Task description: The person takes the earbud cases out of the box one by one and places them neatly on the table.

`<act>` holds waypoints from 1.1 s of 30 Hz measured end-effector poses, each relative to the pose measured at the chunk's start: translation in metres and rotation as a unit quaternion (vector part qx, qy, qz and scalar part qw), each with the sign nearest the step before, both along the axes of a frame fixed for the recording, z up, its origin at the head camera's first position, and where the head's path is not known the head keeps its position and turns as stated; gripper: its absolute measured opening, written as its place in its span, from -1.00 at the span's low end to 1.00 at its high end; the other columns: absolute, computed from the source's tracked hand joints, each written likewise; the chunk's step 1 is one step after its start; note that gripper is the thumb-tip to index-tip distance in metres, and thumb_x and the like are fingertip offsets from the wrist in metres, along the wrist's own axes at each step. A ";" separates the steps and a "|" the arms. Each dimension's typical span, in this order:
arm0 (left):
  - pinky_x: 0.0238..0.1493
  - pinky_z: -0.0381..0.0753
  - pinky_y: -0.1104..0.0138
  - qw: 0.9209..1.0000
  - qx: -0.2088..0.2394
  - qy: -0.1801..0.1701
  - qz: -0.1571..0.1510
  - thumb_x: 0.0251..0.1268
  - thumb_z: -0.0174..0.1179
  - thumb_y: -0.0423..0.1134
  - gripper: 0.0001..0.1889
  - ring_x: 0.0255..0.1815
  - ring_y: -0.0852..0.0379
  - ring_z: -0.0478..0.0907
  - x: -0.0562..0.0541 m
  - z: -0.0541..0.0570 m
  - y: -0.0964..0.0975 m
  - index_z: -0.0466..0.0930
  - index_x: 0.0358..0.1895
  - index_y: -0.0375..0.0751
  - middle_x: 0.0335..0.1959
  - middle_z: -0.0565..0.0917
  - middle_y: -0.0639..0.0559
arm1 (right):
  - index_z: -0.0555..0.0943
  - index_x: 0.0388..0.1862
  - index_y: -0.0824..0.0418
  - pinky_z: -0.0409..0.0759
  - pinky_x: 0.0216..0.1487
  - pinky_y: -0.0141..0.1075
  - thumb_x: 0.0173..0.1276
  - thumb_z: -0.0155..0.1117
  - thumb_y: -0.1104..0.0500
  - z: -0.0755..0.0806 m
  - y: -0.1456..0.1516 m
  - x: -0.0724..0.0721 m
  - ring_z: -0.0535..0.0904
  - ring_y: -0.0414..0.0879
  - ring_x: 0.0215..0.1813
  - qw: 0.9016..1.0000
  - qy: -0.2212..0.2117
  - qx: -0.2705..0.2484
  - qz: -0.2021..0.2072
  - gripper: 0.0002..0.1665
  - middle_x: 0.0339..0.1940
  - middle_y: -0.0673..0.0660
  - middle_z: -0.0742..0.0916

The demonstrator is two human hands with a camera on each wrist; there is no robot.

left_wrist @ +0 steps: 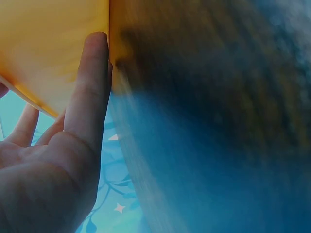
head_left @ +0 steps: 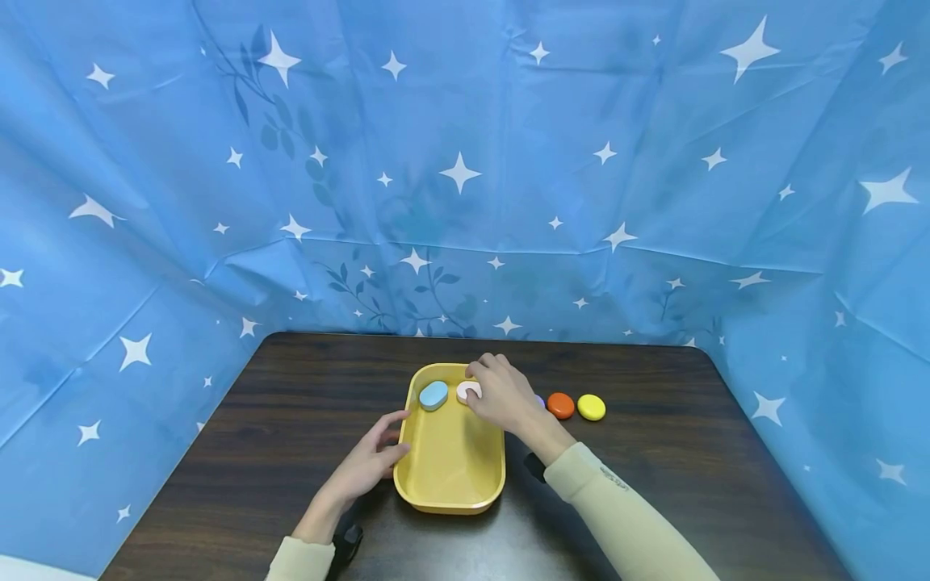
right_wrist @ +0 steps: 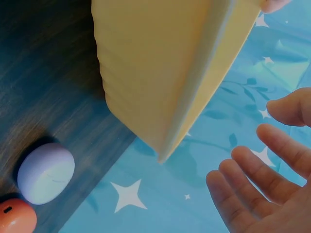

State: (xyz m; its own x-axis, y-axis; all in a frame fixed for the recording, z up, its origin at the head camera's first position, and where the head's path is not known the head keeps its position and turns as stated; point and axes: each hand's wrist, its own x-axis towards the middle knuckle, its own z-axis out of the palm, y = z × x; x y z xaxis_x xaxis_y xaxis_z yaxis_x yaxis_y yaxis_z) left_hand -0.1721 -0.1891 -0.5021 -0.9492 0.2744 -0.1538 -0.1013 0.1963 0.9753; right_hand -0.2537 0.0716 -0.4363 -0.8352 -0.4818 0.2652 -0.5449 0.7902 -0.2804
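Observation:
A yellow rectangular tray (head_left: pixel 449 507) with rounded corners lies on the dark table. Inside, near its far end, are a light-blue oval piece (head_left: pixel 433 394) and a white rounded piece (head_left: pixel 468 391), partly hidden by fingers. My left hand (head_left: pixel 372 460) touches the tray's left side; in the left wrist view one straight finger (left_wrist: pixel 90 82) lies along the outer wall. Over the far right corner is my right hand (head_left: pixel 503 395), close to the white piece. In the right wrist view the right hand (right_wrist: pixel 267 189) has its fingers spread, with nothing visible between them and the thumb.
Right of the tray, in a row on the table (head_left: pixel 654 484), are a purple piece (right_wrist: pixel 46 173), partly hidden in the head view, a red-orange piece (head_left: pixel 561 406) and a yellow piece (head_left: pixel 592 407). A blue curtain (head_left: pixel 465 121) with white stars stands behind the table.

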 end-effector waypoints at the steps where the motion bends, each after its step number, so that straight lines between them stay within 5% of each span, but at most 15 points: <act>1: 0.00 0.69 0.05 1.000 0.000 0.000 0.000 0.57 0.09 -0.26 -0.40 0.17 -0.19 0.60 0.000 0.000 0.000 0.13 0.57 -0.14 0.38 0.39 -0.41 | 0.69 0.03 0.20 0.61 -0.01 -0.09 0.37 0.37 0.11 -0.001 -0.001 -0.001 0.51 0.04 0.00 1.000 -0.001 0.001 -0.001 -0.70 -0.01 0.13 0.65; 33: -0.04 0.70 0.05 1.000 0.001 -0.009 0.003 0.58 0.09 -0.23 -0.39 0.14 -0.16 0.62 0.001 -0.001 0.000 0.12 0.58 -0.12 0.39 0.38 -0.42 | 0.68 -0.03 0.18 0.59 -0.08 -0.11 0.39 0.27 0.15 -0.035 -0.019 -0.021 0.50 0.02 -0.08 0.997 -0.020 0.066 0.022 -0.77 -0.11 0.11 0.63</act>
State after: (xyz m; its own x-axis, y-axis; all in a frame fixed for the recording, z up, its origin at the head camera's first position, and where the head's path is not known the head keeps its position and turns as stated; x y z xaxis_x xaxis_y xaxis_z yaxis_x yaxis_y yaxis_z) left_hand -0.1715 -0.1887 -0.5028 -0.9482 0.2682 -0.1702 -0.1200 0.1939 0.9737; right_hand -0.2749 0.0522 -0.4710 -0.8213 -0.5466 0.1636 -0.5701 0.7974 -0.1977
